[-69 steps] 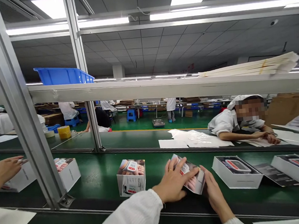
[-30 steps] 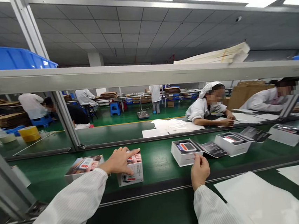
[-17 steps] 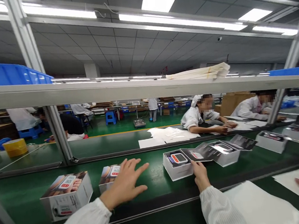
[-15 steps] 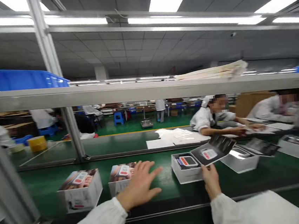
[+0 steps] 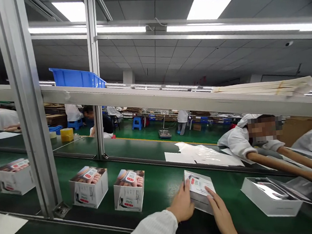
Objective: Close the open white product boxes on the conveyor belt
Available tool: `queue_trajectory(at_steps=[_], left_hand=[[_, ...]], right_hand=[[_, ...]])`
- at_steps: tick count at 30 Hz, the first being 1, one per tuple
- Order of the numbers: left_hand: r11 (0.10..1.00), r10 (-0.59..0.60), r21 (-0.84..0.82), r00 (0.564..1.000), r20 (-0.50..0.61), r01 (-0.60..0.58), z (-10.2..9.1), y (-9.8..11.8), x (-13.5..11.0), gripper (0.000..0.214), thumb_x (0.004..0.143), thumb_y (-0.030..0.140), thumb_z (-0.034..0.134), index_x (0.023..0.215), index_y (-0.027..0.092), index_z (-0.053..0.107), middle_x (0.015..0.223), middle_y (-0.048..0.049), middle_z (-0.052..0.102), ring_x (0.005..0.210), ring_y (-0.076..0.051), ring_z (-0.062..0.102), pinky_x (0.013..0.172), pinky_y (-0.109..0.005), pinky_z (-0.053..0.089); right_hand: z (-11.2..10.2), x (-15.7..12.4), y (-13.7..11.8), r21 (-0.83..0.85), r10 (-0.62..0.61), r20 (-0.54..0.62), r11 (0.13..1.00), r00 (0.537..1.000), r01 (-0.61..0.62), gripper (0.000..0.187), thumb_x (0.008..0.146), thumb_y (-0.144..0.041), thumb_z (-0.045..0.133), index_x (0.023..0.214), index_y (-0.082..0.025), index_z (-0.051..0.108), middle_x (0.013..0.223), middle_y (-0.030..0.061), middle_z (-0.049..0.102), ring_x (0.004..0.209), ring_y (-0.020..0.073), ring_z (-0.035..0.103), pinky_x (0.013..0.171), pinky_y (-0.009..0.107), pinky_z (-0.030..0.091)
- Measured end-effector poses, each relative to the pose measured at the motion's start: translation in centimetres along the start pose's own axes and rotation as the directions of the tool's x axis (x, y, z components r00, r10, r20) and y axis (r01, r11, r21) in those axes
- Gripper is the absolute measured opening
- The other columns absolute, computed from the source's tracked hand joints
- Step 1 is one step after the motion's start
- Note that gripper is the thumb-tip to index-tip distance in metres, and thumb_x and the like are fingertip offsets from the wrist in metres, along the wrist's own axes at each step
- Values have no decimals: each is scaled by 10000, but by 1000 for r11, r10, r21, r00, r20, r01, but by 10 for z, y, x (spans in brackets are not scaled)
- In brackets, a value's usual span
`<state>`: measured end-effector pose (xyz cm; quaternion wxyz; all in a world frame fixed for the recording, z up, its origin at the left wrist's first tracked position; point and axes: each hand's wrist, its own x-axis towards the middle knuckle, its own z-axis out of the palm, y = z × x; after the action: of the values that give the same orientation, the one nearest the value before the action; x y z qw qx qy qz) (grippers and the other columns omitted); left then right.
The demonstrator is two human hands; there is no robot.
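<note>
A white product box (image 5: 199, 192) with a printed lid sits on the green conveyor belt (image 5: 162, 184) in front of me. My left hand (image 5: 182, 204) grips its left side, fingers curled around the edge. My right hand (image 5: 220, 213) presses against its right front corner, fingers lying on the lid. Two closed printed boxes (image 5: 129, 189) (image 5: 89, 186) stand on the belt to the left. An open white box (image 5: 271, 196) with its dark lid flap laid out lies to the right.
An aluminium frame post (image 5: 25, 107) stands at the left, a horizontal rail (image 5: 171, 101) crosses above with a blue bin (image 5: 75, 77) and stacked flat cardboard (image 5: 266, 88). Another box (image 5: 14, 176) sits further left. People in white coats work across the belt; an arm (image 5: 287, 167) reaches toward the open box.
My right hand has folded the open box's flap down. Both hands now hold that box closed. The closed boxes have shifted left along the belt, and the view has swung left.
</note>
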<state>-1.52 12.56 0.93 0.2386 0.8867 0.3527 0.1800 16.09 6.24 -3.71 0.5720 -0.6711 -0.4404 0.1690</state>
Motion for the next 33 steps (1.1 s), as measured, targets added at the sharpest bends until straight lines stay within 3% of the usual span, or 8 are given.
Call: queue_trajectory(at_steps=[3,6,11,15,19,23,29,33], left_hand=[[995,12,-96,1000,-27,-14,5,-17,-12,1080,763,161,609,1563,138,-116,1617,-178,152,1470,-275,244,1169,-400,308],[992,71,-106,997,-22,-73,-10,-27,-24,1140,726,192,693,1576,222,-66,1609,-131,222,1458,-294,264,1178,-430,276],[901,258,352,965,37,-254,-65,-12,-26,1243,594,267,885,1557,390,109,1641,-112,-3,1462,-476,-23,1136,-640,162],[719,480,518,870,112,-463,-106,13,-19,1065,721,414,819,1547,406,147,1532,-127,311,1430,-398,225,1143,-562,168],[752,358,529,918,173,-393,-126,17,-16,1108,657,598,814,1550,363,201,1279,-129,515,1161,-354,491,994,-441,372],[806,178,535,966,187,-252,-133,0,-20,1175,584,668,819,1550,344,233,1252,-153,500,1120,-385,479,929,-446,397],[854,26,503,975,219,-135,-145,-17,-29,1190,599,690,787,1564,330,191,1254,-164,507,1116,-401,487,900,-450,423],[866,-7,492,981,193,-91,-152,-16,-38,1206,593,674,805,1566,317,189,1433,-205,397,1275,-472,391,996,-558,363]], right_hand=[[6,0,-4,25,38,-1,999,999,-38,728,783,-719,497,1342,-257,571,1425,71,527,1317,331,479,1103,453,388],[8,1,-5,51,70,-31,996,997,-68,822,755,-751,538,1415,-262,491,1443,76,512,1313,338,487,1075,437,418],[11,5,-5,319,135,-25,940,990,-120,868,752,-785,539,1439,-261,455,1428,80,531,1273,308,538,988,395,504],[27,5,-11,496,194,74,844,978,-205,847,740,-778,561,1364,-206,543,1217,100,679,1123,309,643,877,397,571],[35,-5,-19,401,204,52,892,978,-207,805,740,-738,587,1345,-207,567,1263,110,648,1082,310,658,809,382,580],[29,-20,-24,328,173,66,927,983,-185,712,809,-686,537,1352,-226,556,1289,115,619,971,267,702,738,341,579],[28,-26,-20,309,168,66,934,984,-180,667,801,-690,533,1250,-206,623,1206,114,660,898,245,715,701,326,576],[22,-23,-50,341,155,-1,929,988,-146,679,760,-709,566,1197,-196,645,1248,124,640,979,278,687,711,337,567]])
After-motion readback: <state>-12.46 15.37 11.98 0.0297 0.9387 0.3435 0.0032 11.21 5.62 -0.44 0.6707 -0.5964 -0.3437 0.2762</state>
